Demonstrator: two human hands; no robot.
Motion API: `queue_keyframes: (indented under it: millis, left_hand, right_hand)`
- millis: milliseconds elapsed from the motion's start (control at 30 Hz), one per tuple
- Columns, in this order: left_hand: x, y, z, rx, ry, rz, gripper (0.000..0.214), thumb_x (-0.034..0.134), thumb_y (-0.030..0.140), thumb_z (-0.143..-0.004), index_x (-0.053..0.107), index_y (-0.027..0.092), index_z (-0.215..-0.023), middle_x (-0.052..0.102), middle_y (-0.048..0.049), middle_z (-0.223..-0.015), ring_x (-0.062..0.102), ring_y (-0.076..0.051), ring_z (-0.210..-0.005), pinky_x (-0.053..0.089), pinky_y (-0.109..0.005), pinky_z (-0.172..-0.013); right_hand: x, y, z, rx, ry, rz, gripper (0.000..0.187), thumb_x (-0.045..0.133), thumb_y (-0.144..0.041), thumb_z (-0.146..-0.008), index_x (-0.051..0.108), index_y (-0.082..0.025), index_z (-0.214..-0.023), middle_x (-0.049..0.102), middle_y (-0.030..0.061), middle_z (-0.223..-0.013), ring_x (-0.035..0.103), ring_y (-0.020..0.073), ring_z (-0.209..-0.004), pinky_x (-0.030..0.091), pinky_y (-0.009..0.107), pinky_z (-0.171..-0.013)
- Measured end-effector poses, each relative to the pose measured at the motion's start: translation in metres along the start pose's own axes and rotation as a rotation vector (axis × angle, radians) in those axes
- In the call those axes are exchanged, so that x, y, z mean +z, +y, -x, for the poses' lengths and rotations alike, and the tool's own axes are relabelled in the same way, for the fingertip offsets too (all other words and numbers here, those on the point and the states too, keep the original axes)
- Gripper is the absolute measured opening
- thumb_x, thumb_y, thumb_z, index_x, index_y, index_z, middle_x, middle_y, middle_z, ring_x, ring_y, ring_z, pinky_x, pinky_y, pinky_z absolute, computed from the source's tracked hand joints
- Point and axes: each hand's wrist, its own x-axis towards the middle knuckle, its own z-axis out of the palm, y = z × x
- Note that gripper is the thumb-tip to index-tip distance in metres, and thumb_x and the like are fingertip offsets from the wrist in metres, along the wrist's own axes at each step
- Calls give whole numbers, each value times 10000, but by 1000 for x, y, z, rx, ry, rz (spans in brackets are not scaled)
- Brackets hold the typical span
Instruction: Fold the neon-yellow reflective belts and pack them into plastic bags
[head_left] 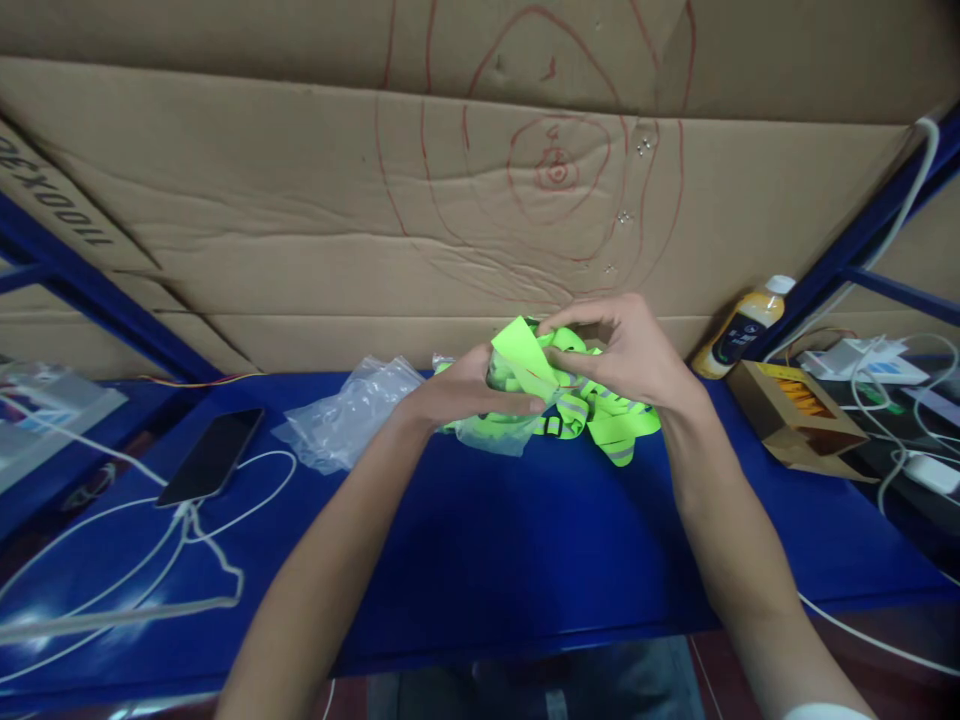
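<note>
A bundle of neon yellow-green reflective straps [619,428] with grey stripes and a black buckle lies on the blue table against the cardboard. My left hand [472,388] is closed around part of the straps and a clear plastic bag. A flat end of strap sticks up between my hands. Thumb and fingers of my right hand [619,350] pinch the straps from the right; the exact grip point is partly hidden. Below my left hand, clear plastic [495,435] hangs around some of the straps. Left of it lies a crumpled clear plastic bag [352,410].
A phone [212,457] with white cables lies at the left. To the right stand a juice bottle [742,330] and an open cardboard box [795,415] with orange contents, beside white chargers and cables [930,470]. Cardboard [262,200] with red rings forms the back wall.
</note>
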Motion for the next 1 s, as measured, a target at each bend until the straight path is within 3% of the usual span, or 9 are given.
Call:
queue_keyframes:
  millis: [100, 233, 367, 467, 667, 733, 800, 900, 1000]
  left_hand:
    - [3, -2, -1, 19, 18, 12, 644, 1008, 336, -710, 753, 167, -1276, 815, -119, -1195, 782, -265, -1046, 628, -350, -899]
    - [11, 1, -2, 50, -9, -50, 483, 1003, 367, -709, 789, 174, -1095, 825, -87, -1076, 773, -242, -946, 616, -334, -840]
    - [21, 8, -1, 53, -24, -85, 412, 994, 340, -703, 747, 183, -992, 789, -51, -975, 729, -206, -847, 578, -314, -750]
    - [26, 13, 1, 52, -24, -118, 405, 987, 336, -704, 697, 181, -939, 742, -23, -903, 683, -172, -781, 527, -278, -687]
    - [24, 14, 2, 71, 47, -222, 438, 998, 350, -688, 670, 181, -925, 707, -4, -856, 649, -160, -761, 491, -255, -653]
    - [20, 13, 1, 84, 60, -219, 450, 998, 362, -691, 695, 179, -967, 741, -24, -909, 683, -182, -806, 525, -267, -683]
    - [17, 11, 0, 100, 26, -163, 491, 981, 389, -728, 741, 176, -1100, 788, -72, -1047, 733, -224, -915, 584, -311, -783]
    - [14, 9, -1, 127, 30, -115, 588, 969, 419, -762, 757, 192, -1262, 802, -104, -1186, 761, -269, -1032, 609, -364, -887]
    - [13, 7, -1, 149, 64, -180, 565, 975, 419, -761, 769, 201, -1240, 807, -88, -1150, 762, -269, -1015, 603, -352, -861]
  right_hand:
    - [-10, -13, 4, -19, -169, 121, 219, 744, -289, -894, 849, -164, -1040, 805, 31, -857, 635, 153, -711, 458, 285, -668]
    - [-24, -30, 7, -56, -384, 257, 176, 663, -269, -968, 812, -187, -923, 716, -27, -752, 560, 122, -670, 400, 276, -635]
    - [-25, -33, 8, 8, -488, 292, 155, 656, -189, -919, 757, -181, -802, 549, -66, -639, 435, 91, -603, 324, 269, -587]
    - [-21, -29, 7, 62, -525, 260, 164, 650, -181, -895, 748, -184, -763, 520, -69, -631, 402, 86, -581, 300, 264, -557]
    - [-19, -21, 6, 52, -496, 195, 155, 667, -176, -895, 786, -186, -797, 628, -51, -657, 539, 115, -623, 400, 245, -564]
    - [-23, -20, 8, 36, -458, 84, 109, 717, -247, -919, 813, -201, -941, 750, -25, -791, 672, 154, -726, 522, 261, -646]
    - [-29, -23, 12, 35, -366, -3, 242, 775, -333, -927, 805, -230, -1144, 832, 22, -1030, 770, 207, -895, 625, 315, -787]
    - [-30, -35, 19, -34, -183, 134, 413, 775, -373, -965, 747, -276, -1365, 810, 57, -1291, 786, 252, -1046, 645, 385, -928]
    - [-23, -44, 21, -186, -114, 358, 404, 694, -304, -1025, 734, -273, -1426, 784, 85, -1324, 757, 285, -1127, 600, 420, -965]
